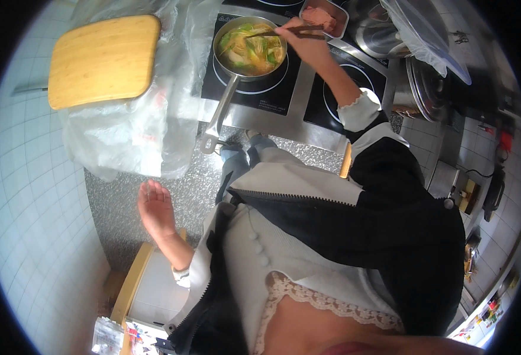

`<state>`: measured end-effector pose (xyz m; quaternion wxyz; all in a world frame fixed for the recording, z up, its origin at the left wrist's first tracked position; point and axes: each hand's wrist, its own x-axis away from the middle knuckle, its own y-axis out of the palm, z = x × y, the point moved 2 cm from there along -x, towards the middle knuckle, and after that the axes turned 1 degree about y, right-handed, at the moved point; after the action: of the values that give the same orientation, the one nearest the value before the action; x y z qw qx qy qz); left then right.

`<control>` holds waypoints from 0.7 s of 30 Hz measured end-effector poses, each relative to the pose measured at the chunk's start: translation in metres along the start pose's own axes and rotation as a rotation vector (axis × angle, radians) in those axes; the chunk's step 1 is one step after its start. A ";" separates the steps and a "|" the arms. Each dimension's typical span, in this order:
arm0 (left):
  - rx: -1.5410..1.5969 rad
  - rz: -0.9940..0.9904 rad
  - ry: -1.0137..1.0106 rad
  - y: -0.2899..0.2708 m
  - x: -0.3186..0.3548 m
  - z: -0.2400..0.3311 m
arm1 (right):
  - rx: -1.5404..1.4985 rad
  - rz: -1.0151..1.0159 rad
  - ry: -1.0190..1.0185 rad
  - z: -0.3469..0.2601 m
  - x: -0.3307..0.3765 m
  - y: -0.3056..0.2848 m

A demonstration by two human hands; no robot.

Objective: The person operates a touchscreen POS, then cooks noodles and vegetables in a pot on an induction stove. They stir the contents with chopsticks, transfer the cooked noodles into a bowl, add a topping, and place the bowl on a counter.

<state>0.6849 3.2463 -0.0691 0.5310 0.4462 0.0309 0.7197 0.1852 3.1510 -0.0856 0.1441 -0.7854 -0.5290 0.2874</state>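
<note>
My right hand (pixel 303 42) grips a pair of dark chopsticks (pixel 307 32) over the right rim of a steel saucepan (pixel 229 97). Their tips reach into the yellowish broth, where green vegetables (pixel 249 44) and pale pieces lie. The pan sits on the left cooktop, its long handle pointing toward me. Just beyond my right hand is a small rectangular container (pixel 344 19) with pink meat (pixel 319 19) in it. Away from the stove on the left, my left hand (pixel 155 207) hangs with its fingers stretched out, holding nothing.
A wooden cutting board (pixel 103 59) rests on clear plastic sheeting (pixel 124 130) left of the stove. On the right is a second black cooktop (pixel 331 97). Beyond it stand large steel pots (pixel 384 35) and a leaning metal lid (pixel 426 89). White tiles (pixel 23 177) cover the left wall.
</note>
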 end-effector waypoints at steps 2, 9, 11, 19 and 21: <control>-0.006 -0.051 -0.006 0.004 -0.002 -0.001 | 0.036 -0.060 0.008 -0.002 -0.004 -0.005; -0.012 0.033 0.008 0.018 -0.003 0.000 | -0.200 -0.267 0.401 -0.024 0.022 -0.011; 0.009 -0.012 -0.009 0.021 -0.002 -0.001 | 0.199 -0.284 0.079 -0.030 0.029 0.016; 0.055 -0.007 0.005 0.010 0.007 0.004 | 0.172 -0.052 0.011 -0.018 0.014 -0.006; 0.116 0.019 -0.040 0.007 0.007 0.000 | 0.400 0.035 -0.167 -0.022 0.000 -0.001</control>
<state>0.6796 3.2488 -0.0609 0.4979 0.4908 0.0580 0.7127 0.1975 3.1531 -0.0672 0.2477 -0.7238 -0.4578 0.4529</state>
